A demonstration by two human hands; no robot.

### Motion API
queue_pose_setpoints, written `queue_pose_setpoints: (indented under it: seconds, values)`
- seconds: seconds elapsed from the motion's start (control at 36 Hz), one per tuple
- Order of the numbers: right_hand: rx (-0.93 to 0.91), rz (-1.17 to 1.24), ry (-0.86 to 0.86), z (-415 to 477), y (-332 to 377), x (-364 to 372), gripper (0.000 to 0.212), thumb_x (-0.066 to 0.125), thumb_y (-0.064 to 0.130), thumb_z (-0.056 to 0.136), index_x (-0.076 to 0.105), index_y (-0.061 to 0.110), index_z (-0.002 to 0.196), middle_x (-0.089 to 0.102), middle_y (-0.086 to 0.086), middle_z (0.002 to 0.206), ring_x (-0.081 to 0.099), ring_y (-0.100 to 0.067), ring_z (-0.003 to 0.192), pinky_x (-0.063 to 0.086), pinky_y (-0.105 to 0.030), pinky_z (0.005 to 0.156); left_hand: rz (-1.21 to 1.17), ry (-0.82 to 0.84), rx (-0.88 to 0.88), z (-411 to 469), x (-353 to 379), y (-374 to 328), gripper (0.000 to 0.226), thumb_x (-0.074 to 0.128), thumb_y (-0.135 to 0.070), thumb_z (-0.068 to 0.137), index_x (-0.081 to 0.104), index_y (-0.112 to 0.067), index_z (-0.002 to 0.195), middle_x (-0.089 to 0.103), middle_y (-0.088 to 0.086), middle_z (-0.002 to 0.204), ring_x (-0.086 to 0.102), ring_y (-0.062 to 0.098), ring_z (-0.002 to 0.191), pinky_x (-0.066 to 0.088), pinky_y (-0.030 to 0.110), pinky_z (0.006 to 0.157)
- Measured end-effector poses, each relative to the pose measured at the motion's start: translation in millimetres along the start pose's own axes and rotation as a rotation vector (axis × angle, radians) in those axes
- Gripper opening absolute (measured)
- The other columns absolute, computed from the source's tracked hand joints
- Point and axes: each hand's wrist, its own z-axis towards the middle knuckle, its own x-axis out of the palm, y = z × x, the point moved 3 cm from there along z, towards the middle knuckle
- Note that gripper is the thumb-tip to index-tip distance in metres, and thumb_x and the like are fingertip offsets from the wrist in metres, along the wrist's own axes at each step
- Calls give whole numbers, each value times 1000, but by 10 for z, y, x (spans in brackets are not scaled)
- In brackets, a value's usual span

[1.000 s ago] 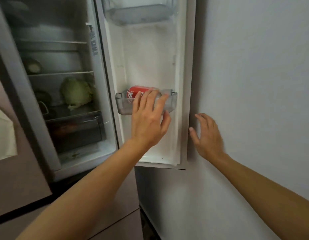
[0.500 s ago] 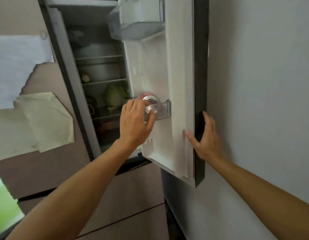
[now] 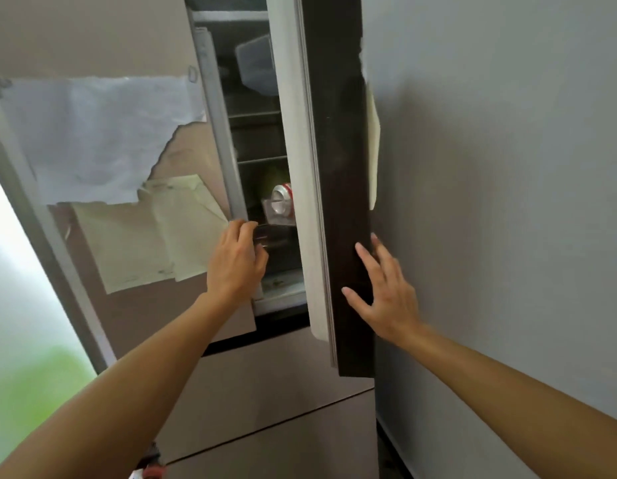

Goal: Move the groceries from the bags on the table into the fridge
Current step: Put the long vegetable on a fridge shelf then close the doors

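fridge door (image 3: 338, 167) swung way further closed, only narrow gap left. left hand (image 3: 236, 264) let go of can (image 3: 283, 198) and pulled back out, can now sits just up-right of it. right hand (image 3: 383, 292) slid off door edge, now flat on dark outer face.

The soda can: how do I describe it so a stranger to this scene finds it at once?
Find the half-open fridge door, dark on its outside. On its white inner side sits a clear bin, and the can lies in it. It is the only red and silver thing there.
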Motion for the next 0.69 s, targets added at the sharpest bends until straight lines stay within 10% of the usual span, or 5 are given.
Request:
queue_pose_setpoints:
  seconds: [0.19,0.33,0.69]
  values:
    - [-153,-20,57,240,372,417,66,50,46,94,26,24,151,29,-3,157,46,-21,127,54,-30,85,42,-88,-44,-24,-191,460,34,58,-19,92,54,-5,122,52,15,126,54,31,107,51,42,82]
    - [-267,-214,111,474,357,798,60,48,43,95,33,22,150,25,-11,159,24,-30,146,27,-42,112,60,-194,-24,82,-182,535,36,52,-24,95,52,-5,126,47,21,137,46,34,122,40,42,101]
    - [-578,-284,63,966,-14,1908,62,56,37,93,38,22,150,20,-16,160,15,-37,148,23,-58,116,428,-123,16,458,466,936,58,38,-49,100,33,-22,151,20,20,158,24,39,143,28,56,109]
